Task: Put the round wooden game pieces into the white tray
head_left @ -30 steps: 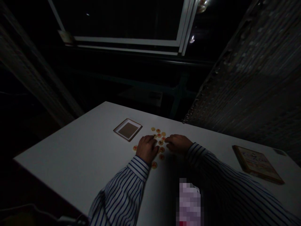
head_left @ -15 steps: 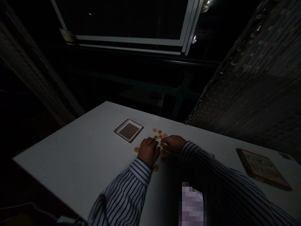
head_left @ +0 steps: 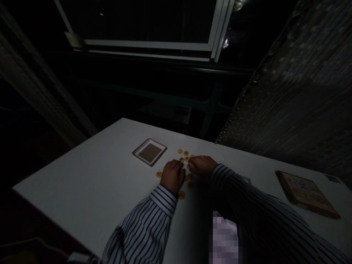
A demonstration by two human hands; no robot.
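White table (head_left: pixel 82 176) was pretty dim; discs (head_left: pixel 181 195) lay loose outside the tray (head_left: pixel 150 152), looked unfinished. Right hand (head_left: pixel 202 166) had fingers narrow near one, left hand (head_left: pixel 172 176) curled; couldn't tell either grip.

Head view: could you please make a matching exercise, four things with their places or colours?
1. open tray
2. round pieces
3. flat printed box
4. left sleeve

A. white with blue stripes
B. right of the right hand
C. beyond and left of the left hand
D. yellowish, with red or dark marks

Right pairs: 1-C; 2-D; 3-B; 4-A
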